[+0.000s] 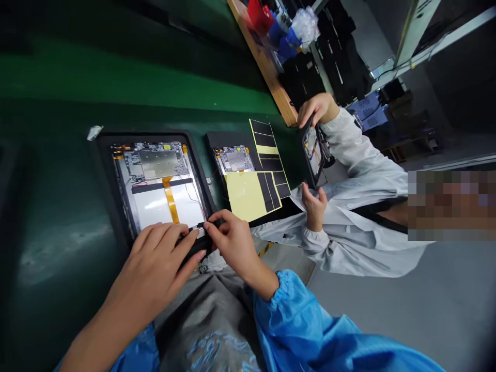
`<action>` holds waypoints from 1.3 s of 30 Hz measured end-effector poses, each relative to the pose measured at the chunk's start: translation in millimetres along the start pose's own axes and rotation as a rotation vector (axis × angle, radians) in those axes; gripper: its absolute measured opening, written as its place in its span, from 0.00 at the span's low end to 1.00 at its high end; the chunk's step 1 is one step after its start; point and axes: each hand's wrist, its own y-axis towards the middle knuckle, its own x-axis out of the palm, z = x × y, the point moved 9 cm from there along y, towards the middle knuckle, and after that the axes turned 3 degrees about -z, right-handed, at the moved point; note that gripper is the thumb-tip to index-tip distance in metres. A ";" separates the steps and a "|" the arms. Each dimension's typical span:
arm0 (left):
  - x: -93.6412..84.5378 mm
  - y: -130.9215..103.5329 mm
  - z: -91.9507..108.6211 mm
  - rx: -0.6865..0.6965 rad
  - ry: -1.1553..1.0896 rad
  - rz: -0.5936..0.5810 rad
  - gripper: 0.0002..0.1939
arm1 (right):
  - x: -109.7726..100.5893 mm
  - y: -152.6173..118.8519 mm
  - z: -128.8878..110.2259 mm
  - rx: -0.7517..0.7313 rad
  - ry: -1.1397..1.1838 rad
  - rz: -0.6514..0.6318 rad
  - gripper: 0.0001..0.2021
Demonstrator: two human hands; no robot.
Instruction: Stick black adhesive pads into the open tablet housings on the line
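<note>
"Tablet (149, 204) loc?"
"Green table (54, 206). Matte blk frame (111, 191), dull metal plate (158, 163), orange ribbon (169, 199)."
"Hands?"
"L hand (160, 256), R hand (234, 240) at near rim; wide, narrow or holding: can't tell."

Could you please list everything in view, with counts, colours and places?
Worktop: one, green, left and centre
Larger opened device: one, silver and white, in a black tray
Smaller opened device: one, silver, right of it
Sheets with black strips: two, yellow, overlapping by the smaller device
Scrap: one, white, by the tray's corner
Held device: one, black-edged, in a co-worker's hands
Co-worker: one, white coat, right
Containers: red and blue, count unclear, top
Bag: one, clear, beside them
Sleeves: two, blue, bottom
Left hand, right hand: bare, at the larger device's near edge
</note>
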 end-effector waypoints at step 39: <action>2.8 -1.7 -2.6 -0.041 -0.002 -0.014 0.15 | -6.2 -6.1 1.0 -0.191 -0.089 0.059 0.11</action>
